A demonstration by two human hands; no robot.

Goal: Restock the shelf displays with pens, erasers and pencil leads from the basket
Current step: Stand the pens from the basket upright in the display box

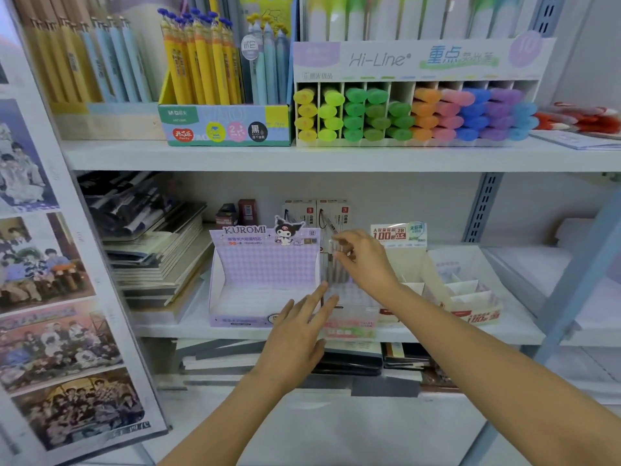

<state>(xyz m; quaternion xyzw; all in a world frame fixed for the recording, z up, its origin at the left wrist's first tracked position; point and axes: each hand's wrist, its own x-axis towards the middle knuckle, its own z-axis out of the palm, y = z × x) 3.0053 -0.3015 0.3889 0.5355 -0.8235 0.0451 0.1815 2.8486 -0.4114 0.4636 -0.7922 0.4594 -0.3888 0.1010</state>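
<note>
On the middle shelf stands an empty purple Kuromi display box [265, 280]. To its right is a clear pen display box [349, 311], blurred, with several pens upright in it. My right hand [364, 258] pinches the top of a clear pen [336, 253] above that box. My left hand [302, 327] reaches with spread fingers and empty palm to the front left corner of the clear box. A cream pencil lead display box [470, 297] with dividers sits further right. The basket is out of view.
The upper shelf [235, 156] holds a highlighter rack [413, 112], a box of yellow pens [208, 79] and other pen boxes. Stacked notebooks [158, 260] lie left of the Kuromi box. A photo board [50, 264] leans at the left. A blue upright [578, 274] crosses at the right.
</note>
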